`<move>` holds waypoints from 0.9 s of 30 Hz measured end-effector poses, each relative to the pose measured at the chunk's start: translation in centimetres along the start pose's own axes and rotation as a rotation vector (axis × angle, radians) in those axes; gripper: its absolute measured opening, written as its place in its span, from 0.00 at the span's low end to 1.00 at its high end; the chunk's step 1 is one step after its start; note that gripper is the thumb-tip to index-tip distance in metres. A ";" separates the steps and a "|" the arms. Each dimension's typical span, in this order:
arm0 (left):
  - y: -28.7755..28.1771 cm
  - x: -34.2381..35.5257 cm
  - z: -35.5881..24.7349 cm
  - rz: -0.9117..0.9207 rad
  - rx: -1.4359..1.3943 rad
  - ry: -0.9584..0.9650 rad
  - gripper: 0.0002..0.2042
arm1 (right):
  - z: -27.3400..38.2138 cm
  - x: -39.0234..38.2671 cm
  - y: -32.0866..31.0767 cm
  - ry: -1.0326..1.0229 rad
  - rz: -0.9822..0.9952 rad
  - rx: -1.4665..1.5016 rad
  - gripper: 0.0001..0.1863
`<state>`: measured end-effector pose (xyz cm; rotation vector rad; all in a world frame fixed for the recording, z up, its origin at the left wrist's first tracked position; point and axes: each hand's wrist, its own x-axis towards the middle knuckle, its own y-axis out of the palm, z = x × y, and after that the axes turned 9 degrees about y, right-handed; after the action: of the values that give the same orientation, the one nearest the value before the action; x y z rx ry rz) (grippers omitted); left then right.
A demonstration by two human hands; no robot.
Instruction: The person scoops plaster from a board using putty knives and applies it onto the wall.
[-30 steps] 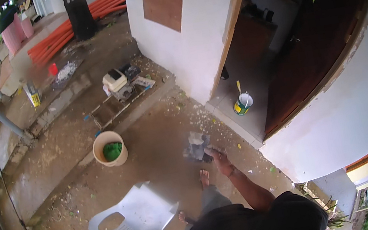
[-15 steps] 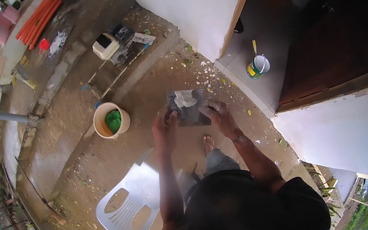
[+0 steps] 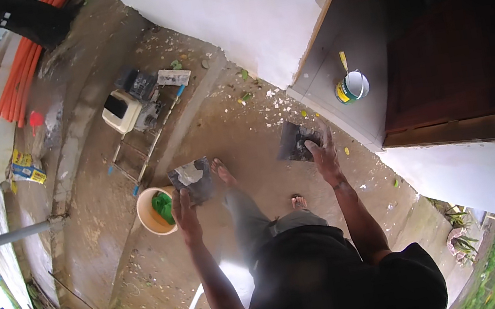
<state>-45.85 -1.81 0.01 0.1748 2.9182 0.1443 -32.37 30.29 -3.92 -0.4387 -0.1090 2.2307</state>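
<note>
While a white plastic chair (image 3: 239,277) sits nearest on the left, partly hidden by the forearm and black shirt (image 3: 325,278), the left hand (image 3: 187,217) grasps a dark flat plate (image 3: 203,190) with a pale patch, and the right hand (image 3: 326,158) grips a second dark plate (image 3: 291,140), well apart to the right. Just left of the first, a cream bucket (image 3: 148,217) holding something green (image 3: 163,205) crowds that side. Farther right, a can (image 3: 342,93) occupies the tiled doorway floor (image 3: 319,68); farther left, a small engine (image 3: 122,113) obstructs the ground, with orange pipes (image 3: 20,80) beyond.
</note>
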 end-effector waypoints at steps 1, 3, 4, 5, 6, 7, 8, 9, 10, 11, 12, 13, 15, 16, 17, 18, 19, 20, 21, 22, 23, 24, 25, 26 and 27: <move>0.4 3.2 0.2 0.015 0.007 -0.022 0.25 | 1.3 1.7 1.1 0.029 0.003 0.035 0.27; 3.6 10.1 -0.8 0.160 0.173 0.044 0.21 | -2.3 6.5 2.3 0.103 0.034 0.142 0.26; 4.6 13.3 -1.2 0.085 0.169 -0.014 0.21 | 1.0 7.2 5.3 0.130 0.053 0.179 0.21; 4.8 16.6 -0.7 0.100 0.177 -0.040 0.21 | 1.2 8.3 6.7 0.156 0.035 0.172 0.21; 4.8 20.0 0.6 0.227 0.384 0.114 0.20 | 0.9 9.5 8.2 0.103 0.029 0.270 0.22; 5.8 23.4 1.0 0.304 0.482 0.194 0.20 | 1.6 11.4 9.4 0.071 0.017 0.318 0.22; 6.5 26.4 1.3 0.377 0.580 0.265 0.19 | 2.7 12.6 10.9 0.054 0.003 0.362 0.22; 7.2 29.3 1.6 0.453 0.697 0.251 0.18 | 3.9 13.6 12.2 0.202 -0.021 0.513 0.21; 8.2 31.5 1.5 0.504 0.756 0.232 0.18 | 5.1 14.0 13.6 0.355 -0.053 0.668 0.20; 9.3 33.7 1.5 0.562 0.818 0.214 0.18 | 4.7 15.1 14.7 0.373 -0.080 0.666 0.20; 10.7 35.8 1.6 0.541 0.596 0.075 0.17 | 4.0 16.2 15.7 0.430 -0.114 0.837 0.19; 11.7 37.9 2.2 0.502 0.379 -0.061 0.17 | 3.4 17.5 16.8 0.483 -0.142 1.012 0.17; 13.0 42.1 4.5 0.545 0.404 -0.017 0.17 | 2.0 20.4 18.4 0.538 -0.139 1.066 0.17; 13.5 43.9 5.8 0.582 0.418 0.045 0.18 | 1.4 21.8 19.4 0.574 -0.123 1.120 0.16; 14.0 45.3 7.1 0.589 0.428 0.024 0.18 | 0.7 23.1 20.5 0.594 -0.138 1.120 0.16; 14.4 46.6 8.3 0.573 0.488 -0.011 0.19 | 0.1 24.4 21.7 0.627 -0.162 1.146 0.16; 15.1 48.2 9.7 0.557 0.546 -0.036 0.19 | -1.0 26.2 22.6 0.651 -0.183 1.174 0.16; 16.1 49.6 11.3 0.567 0.552 -0.049 0.19 | -2.8 28.0 23.0 0.661 -0.197 1.176 0.16; 17.2 50.8 13.1 0.560 0.544 -0.040 0.20 | -4.8 29.8 23.3 0.666 -0.187 1.143 0.16; 18.0 52.3 15.3 0.549 0.540 -0.025 0.21 | -6.7 31.9 24.0 0.670 -0.170 1.114 0.16; 18.6 53.9 17.9 0.559 0.548 -0.035 0.21 | -8.5 33.7 24.7 0.679 -0.182 1.119 0.16; 19.2 55.4 20.6 0.523 0.618 0.002 0.21 | -10.3 35.4 25.1 0.626 -0.160 1.083 0.16; 19.1 56.3 23.5 0.486 0.693 0.025 0.22 | -11.8 36.4 25.6 0.588 -0.142 1.041 0.17; 19.0 58.2 27.0 0.494 0.700 0.029 0.22 | -13.7 38.3 26.3 0.587 -0.148 1.051 0.17; 18.5 60.2 31.2 0.561 0.755 0.268 0.22 | -15.7 40.1 26.8 0.570 -0.169 0.913 0.17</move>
<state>-95.47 26.86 -40.68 1.1561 2.9256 -0.9180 -70.05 42.45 -35.61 -0.4918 1.0774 1.6767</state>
